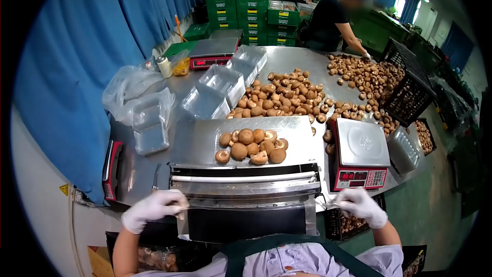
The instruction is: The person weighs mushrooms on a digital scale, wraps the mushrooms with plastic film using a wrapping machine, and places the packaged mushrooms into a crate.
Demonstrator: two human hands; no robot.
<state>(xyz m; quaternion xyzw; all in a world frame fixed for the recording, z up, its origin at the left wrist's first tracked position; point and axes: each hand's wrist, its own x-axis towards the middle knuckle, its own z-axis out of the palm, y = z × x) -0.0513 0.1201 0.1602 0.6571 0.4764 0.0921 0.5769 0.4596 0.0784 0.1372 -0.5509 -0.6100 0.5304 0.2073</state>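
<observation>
In white gloves, my left hand (pixel 154 210) and my right hand (pixel 362 207) are closed in pinches at the two ends of a film wrapping machine (pixel 243 187). Clear plastic film (pixel 311 216) spans the machine's front between them, with each hand gripping an edge. The film is hard to see against the machine's dark front plate (pixel 246 224). Behind the roller, brown mushrooms (pixel 246 136) sit grouped on the metal top, in what looks like a clear tray whose edges barely show.
Loose mushrooms (pixel 287 95) are heaped behind the machine. Stacked clear trays (pixel 221 83) and plastic bags (pixel 134 90) lie left; a red scale (pixel 361 146) stands right. A person (pixel 333 23) reaches toward more mushrooms beside a tipped black crate (pixel 410 82). Green crates (pixel 251 5) rise behind.
</observation>
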